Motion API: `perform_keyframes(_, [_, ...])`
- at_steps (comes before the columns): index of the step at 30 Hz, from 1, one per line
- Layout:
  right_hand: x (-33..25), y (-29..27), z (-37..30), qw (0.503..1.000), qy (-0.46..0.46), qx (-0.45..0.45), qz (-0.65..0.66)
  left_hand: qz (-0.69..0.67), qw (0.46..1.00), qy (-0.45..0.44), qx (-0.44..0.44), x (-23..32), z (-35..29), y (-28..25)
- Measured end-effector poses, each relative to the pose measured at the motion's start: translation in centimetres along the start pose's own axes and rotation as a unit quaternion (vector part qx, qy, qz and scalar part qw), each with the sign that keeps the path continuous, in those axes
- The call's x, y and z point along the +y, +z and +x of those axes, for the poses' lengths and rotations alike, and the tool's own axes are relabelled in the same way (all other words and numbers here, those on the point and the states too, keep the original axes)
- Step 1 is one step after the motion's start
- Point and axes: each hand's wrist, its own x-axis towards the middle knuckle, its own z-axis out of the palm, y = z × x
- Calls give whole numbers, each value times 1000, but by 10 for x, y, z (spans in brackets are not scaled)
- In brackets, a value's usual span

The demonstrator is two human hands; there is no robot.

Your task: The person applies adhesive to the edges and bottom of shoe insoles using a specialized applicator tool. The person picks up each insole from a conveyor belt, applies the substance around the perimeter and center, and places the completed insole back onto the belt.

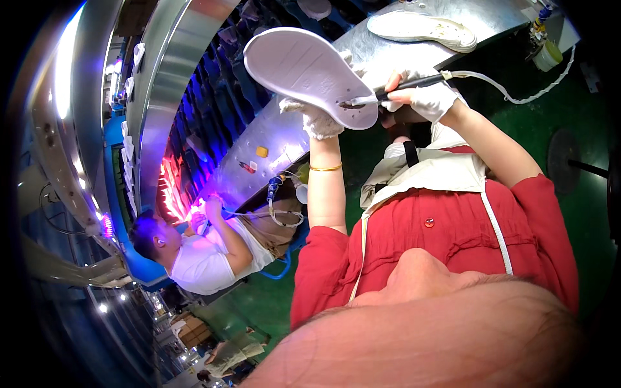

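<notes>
My left hand (pixel 317 123), in a white knit glove with bare fingers partly showing, grips a white shoe sole (pixel 297 64) from beneath and holds it up tilted. The fingers behind the sole are mostly hidden. In my right hand (pixel 420 97), also gloved with the fingertips bare, is a black-handled brush (pixel 417 83) fed by a clear tube (pixel 495 84). Its tip touches the narrow end of the sole, where a dark patch shows. Beyond, a second off-white sole (pixel 420 29) lies on the metal bench (pixel 501 19).
To the left a co-worker in a white shirt (pixel 210 262) sits at the same bench under purple light. A yellow block (pixel 261 152) lies between us. A curved metal machine housing (pixel 169 71) runs along the far left. At right hang a pale cup (pixel 548 57) and valve.
</notes>
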Motion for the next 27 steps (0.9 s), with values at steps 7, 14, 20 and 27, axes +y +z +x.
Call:
perform_keyframes(7, [1,-6,1,975,-45,-94,-194,120,988,-96,-7,15,11,12])
perform_keyframes(14, [-3,-18,15,984,-57,-111,-125,114,972,-201,31,20,23,24])
perform_keyframes(20, [-15,2,4,973,-5,-83,-214,75,957,-274,65,19,37,5])
perform_keyframes(27, [-7,-11,23,950,-101,-64,-287,113,942,-303,91,19,38,13])
